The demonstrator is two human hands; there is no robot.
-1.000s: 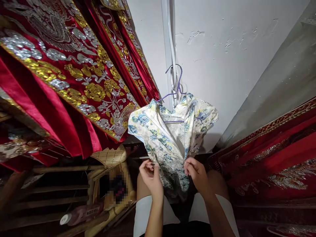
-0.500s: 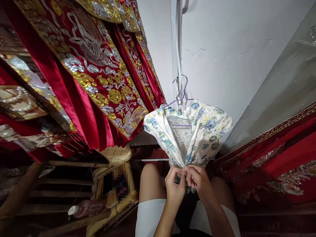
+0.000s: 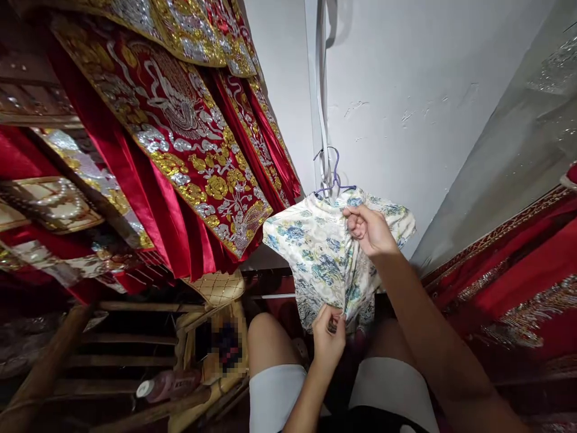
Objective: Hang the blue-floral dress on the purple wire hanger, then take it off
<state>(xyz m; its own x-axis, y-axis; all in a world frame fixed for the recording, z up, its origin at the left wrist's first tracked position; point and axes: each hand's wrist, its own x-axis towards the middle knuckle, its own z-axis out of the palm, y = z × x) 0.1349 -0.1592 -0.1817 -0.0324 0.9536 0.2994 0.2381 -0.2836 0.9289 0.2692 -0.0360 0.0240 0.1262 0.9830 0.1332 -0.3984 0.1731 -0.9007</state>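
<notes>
A white floral top (image 3: pixel 315 246) with blue and yellow flowers hangs in front of me on a purple wire hanger (image 3: pixel 336 171). Its front edges meet in a line from the neckline down. My right hand (image 3: pixel 369 230) is pinched at the upper end of this line, just under the collar; whether a zip pull is in the fingertips, I cannot make out. Lower down, my left hand (image 3: pixel 330 334) pinches the cloth at the bottom of the same line. The top's lowest part is in shadow between my knees.
A red costume (image 3: pixel 216 162) with gold and silver embroidery hangs at left. Below it are a bamboo chair (image 3: pixel 135 305) and a bottle with a white cap (image 3: pixel 169 385). Red beaded cloth (image 3: pixel 518 270) lies to the right, beside the white wall (image 3: pixel 396 78).
My right hand has risen from beside my left hand to the neckline. The top's front, open in a V before, is now closed. My left hand stays low.
</notes>
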